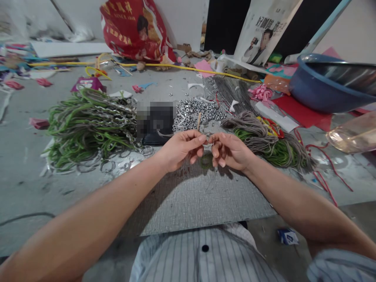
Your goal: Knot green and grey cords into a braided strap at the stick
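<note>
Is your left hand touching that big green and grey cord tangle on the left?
Apart. The head view shows a dark object between the left hand and the cord tangle.

A small craft workshop
Green-and-grey cords [85,125] lie on the table [182,203] at nine o'clock, metal bits [202,111] at twelve, cord bundles [270,145] at three.
</note>
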Motion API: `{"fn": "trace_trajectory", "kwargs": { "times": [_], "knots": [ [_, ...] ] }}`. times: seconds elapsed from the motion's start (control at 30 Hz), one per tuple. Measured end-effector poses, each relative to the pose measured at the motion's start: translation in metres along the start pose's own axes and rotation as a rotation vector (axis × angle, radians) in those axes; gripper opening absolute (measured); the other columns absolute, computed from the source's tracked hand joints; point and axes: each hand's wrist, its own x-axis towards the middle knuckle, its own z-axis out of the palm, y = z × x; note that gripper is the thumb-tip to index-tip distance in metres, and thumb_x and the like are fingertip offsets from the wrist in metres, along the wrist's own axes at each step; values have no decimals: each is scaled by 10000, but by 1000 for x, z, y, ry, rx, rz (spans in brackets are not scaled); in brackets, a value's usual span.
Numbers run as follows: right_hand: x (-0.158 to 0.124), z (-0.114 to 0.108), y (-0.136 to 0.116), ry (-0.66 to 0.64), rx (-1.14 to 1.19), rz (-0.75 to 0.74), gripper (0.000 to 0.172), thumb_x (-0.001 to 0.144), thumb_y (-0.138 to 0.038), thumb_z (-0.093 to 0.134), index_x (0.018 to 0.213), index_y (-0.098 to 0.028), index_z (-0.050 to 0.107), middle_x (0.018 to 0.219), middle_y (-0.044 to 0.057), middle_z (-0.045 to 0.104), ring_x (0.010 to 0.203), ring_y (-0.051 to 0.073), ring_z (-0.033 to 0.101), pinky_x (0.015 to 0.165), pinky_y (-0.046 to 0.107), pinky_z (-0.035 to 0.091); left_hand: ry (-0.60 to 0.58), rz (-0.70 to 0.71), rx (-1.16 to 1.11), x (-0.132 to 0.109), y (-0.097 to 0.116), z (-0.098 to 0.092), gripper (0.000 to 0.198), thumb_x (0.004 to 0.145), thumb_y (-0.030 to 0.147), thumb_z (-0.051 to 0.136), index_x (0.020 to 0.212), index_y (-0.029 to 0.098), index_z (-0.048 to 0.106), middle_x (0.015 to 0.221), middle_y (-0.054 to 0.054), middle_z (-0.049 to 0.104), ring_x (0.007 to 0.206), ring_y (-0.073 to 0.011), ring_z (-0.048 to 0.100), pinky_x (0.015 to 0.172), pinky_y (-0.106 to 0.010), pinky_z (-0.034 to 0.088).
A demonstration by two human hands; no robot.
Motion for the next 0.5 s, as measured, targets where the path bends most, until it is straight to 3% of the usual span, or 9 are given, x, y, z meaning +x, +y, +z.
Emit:
{"fn": "trace_trajectory", "kwargs": {
  "times": [0.13,0.5],
  "knots": [
    [-1,0,-2,-66,23,44,274,730,-405,627,816,-152,563,606,-48,651,375,67,560,482,230,543,-38,10,-115,0,-4,2,163,754,281,586,691,152,508,496,49,570,337,-58,484,349,-163,366],
    [0,-1,0,-34,16,106,282,724,-429,624,749,-173,507,598,-37,641,416,93,588,473,232,532,-159,-30,-171,-1,-4,1,199,792,304,525,683,138,525,566,-2,607,394,-80,534,416,-193,426]
  ]
}}
